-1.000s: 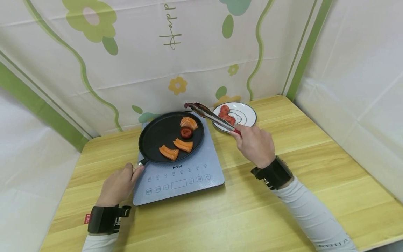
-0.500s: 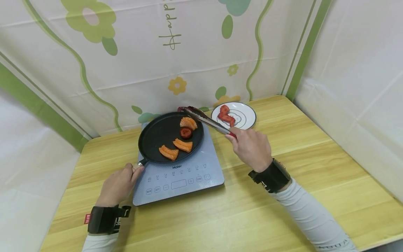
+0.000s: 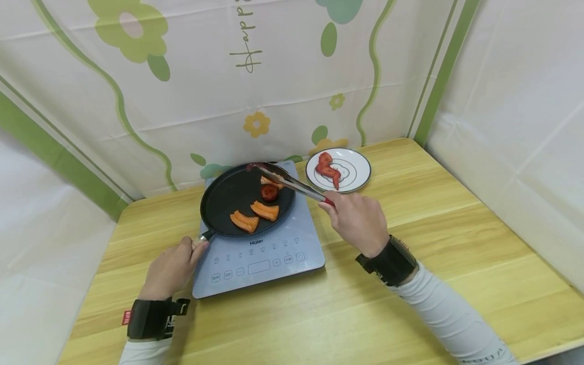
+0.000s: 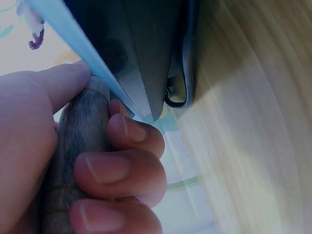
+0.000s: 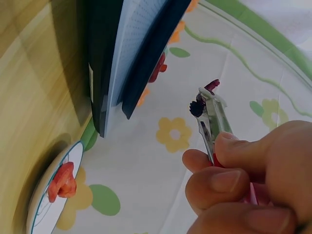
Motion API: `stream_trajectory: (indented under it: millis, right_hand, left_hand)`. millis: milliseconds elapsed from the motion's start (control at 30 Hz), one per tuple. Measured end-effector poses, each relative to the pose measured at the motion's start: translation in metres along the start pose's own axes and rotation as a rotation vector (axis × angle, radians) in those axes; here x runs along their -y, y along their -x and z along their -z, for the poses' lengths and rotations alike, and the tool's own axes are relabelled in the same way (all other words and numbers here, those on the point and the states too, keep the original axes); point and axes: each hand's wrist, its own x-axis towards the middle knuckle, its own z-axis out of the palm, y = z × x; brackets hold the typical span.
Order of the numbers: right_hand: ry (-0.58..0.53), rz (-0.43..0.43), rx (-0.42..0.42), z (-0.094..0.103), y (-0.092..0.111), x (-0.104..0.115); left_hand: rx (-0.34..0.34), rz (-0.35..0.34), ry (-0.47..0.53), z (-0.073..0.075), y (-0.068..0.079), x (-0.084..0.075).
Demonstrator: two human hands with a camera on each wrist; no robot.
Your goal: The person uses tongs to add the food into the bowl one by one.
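Note:
My left hand [image 3: 171, 266] grips the wooden handle [image 4: 83, 131] of a black frying pan [image 3: 225, 195]. With my right hand [image 3: 360, 220] I hold red-handled metal tongs [image 3: 298, 185], pinched over a dark purple-red piece [image 5: 211, 86] of unclear kind. Its small curled end shows beyond the tips. The tongs' head hangs above the pan's far side, partly covering an orange salmon-like piece [image 3: 265, 181]. Beside that lies a round brownish-red item [image 3: 269, 192]. Two more orange pieces, one at the front [image 3: 245, 221] and one to its right [image 3: 265, 210], lie in the pan.
Under the pan is a grey induction cooker [image 3: 260, 253] with a touch panel. To its right stands a white plate [image 3: 362, 170] bearing a red chicken wing [image 3: 328, 170]. A flowered curtain [image 3: 191, 101] hangs behind the wooden table [image 3: 283, 324].
The right hand has carried the tongs and dark piece left and slightly nearer, from beside the plate to over the pan. The chicken wing now shows fully. The left hand stays put.

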Motion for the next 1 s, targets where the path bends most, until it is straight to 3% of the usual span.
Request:
stream_trajectory:
  millis: [1000]
  right_hand:
    - [0.01,0.076,0.085,-0.018,0.009,0.018]
  left_hand:
    - [-0.013,-0.01,0.002,-0.001,0.001,0.0]
